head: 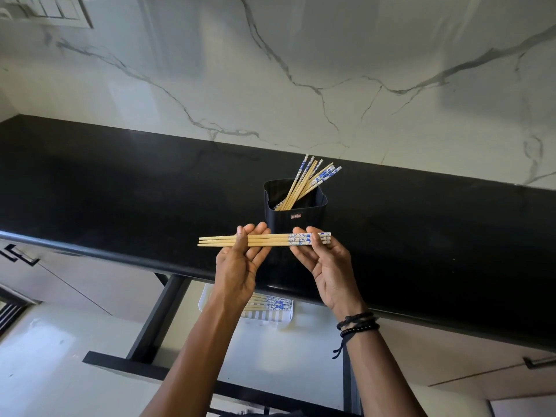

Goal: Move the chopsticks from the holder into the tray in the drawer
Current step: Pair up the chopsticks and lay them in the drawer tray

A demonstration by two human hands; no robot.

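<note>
Chopstick bundle (267, 239) was pinched level: tapered half by left hand (237, 263), patterned ends by right hand (326, 266). Judged light, stiff, slippery — best held at both ends.

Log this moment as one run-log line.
left hand: holds plain ends of held chopsticks | right hand: pinches their patterned ends | holder: unmoved chopsticks inside | tray in open drawer: placed chopsticks inside

We see a long black table (120, 182). One black holder (296, 219) stands on it, with chopsticks (304, 182) leaning inside. Under the table an open drawer (270, 356) has a white tray (264, 319) on its floor, and more chopsticks (270, 303) lie flat in the tray.
</note>
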